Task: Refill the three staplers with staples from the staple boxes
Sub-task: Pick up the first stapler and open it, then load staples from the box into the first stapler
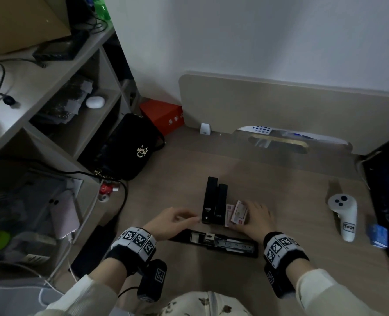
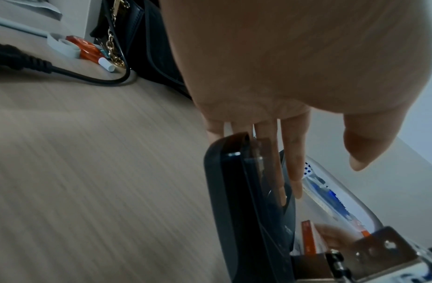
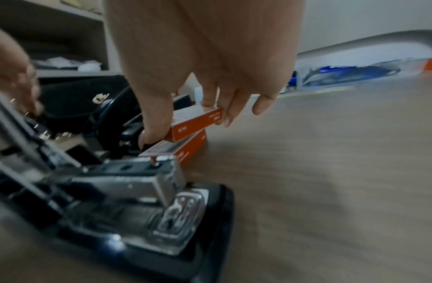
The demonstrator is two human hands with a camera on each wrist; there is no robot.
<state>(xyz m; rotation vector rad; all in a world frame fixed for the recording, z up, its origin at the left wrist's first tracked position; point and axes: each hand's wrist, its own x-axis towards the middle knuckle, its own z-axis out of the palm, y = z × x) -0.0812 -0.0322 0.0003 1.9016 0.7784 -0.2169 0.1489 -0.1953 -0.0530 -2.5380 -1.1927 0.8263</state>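
Two shut black staplers (image 1: 214, 200) lie side by side at mid-desk. A third stapler (image 1: 221, 244) lies opened flat nearer me, its metal magazine (image 3: 142, 183) bare. My left hand (image 1: 192, 218) reaches with straight fingers (image 2: 292, 162) over the near end of the left stapler (image 2: 246, 191) and holds nothing. Right of the staplers lie two red-and-white staple boxes. My right hand (image 1: 247, 214) pinches the upper staple box (image 3: 198, 122) between thumb and fingers and lifts it off the lower staple box (image 3: 188, 151), whose tray sticks out a little.
A black handbag (image 1: 129, 149) and a red box (image 1: 164, 115) stand at the back left beside a shelf unit (image 1: 52, 99). A black cable (image 1: 121, 197) runs onto the desk. At the right are a white controller (image 1: 345, 215), a blue box (image 1: 378, 236) and a dark keyboard (image 1: 387, 201).
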